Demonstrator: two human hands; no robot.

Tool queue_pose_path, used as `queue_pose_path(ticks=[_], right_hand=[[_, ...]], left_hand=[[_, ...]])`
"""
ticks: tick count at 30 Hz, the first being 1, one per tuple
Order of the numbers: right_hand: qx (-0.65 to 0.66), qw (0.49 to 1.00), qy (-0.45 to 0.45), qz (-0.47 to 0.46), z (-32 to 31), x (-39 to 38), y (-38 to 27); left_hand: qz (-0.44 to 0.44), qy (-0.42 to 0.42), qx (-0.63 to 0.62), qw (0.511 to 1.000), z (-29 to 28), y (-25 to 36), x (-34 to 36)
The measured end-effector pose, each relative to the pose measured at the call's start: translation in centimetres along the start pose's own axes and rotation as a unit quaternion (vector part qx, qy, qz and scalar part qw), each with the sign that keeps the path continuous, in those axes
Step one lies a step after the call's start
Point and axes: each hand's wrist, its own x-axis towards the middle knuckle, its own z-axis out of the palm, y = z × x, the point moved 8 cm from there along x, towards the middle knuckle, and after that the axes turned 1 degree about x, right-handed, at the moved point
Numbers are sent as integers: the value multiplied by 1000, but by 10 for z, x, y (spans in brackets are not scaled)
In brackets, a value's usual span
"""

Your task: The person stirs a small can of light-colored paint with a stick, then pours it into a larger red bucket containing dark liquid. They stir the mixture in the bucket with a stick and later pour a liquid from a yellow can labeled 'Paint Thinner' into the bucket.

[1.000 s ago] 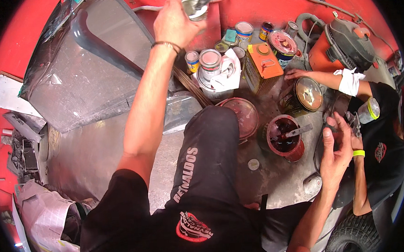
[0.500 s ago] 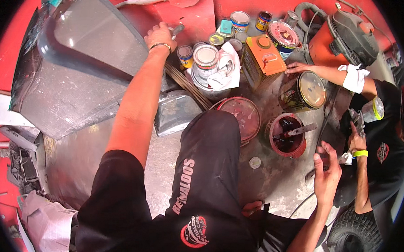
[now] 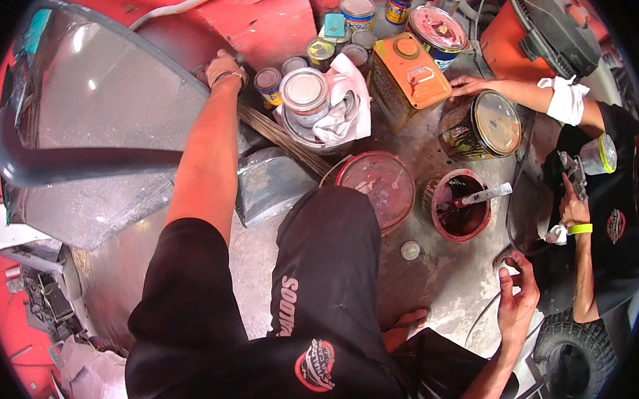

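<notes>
My left hand (image 3: 222,66), a dark band on its wrist, reaches far forward to the top edge of a big grey body panel (image 3: 105,117). Its fingers curl down out of sight, so I cannot tell whether they hold anything. My right hand (image 3: 516,297) hovers low at the right over the concrete floor (image 3: 439,280), fingers apart and empty, close to a thin cable (image 3: 485,317). Between my hands stands an open can of dark red paint (image 3: 461,206) with a stir stick (image 3: 487,194) across it, beside a red-smeared round lid (image 3: 380,182).
Another person crouches at the right, one hand (image 3: 469,87) on a gold-lidded tin (image 3: 482,122), the other holding a spray gun (image 3: 575,175). An orange rectangular tin (image 3: 408,79), a white tin (image 3: 304,92) with a rag, several small cans, an orange machine (image 3: 534,22) and a tyre (image 3: 573,345) crowd around.
My left hand, which held a small tin up high, has come down to the panel's edge. My right hand has dropped from near the other person's hand toward the floor.
</notes>
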Motion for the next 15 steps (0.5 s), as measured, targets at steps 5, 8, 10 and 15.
queue_pose_path(ticks=[5, 8, 10, 15], right_hand=[[-18, 999, -3, 34, 0, -10, 11], [-5, 999, 2, 45, 7, -10, 10], [-1, 998, -2, 57, 10, -8, 7], [20, 999, -14, 41, 17, 1, 2]], left_hand=[[-63, -48, 23, 997, 20, 2, -12], [-85, -88, 39, 992, 23, 4, -17], [-51, -137, 68, 987, 19, 19, -26], [-32, -64, 61, 996, 63, -5, 16]])
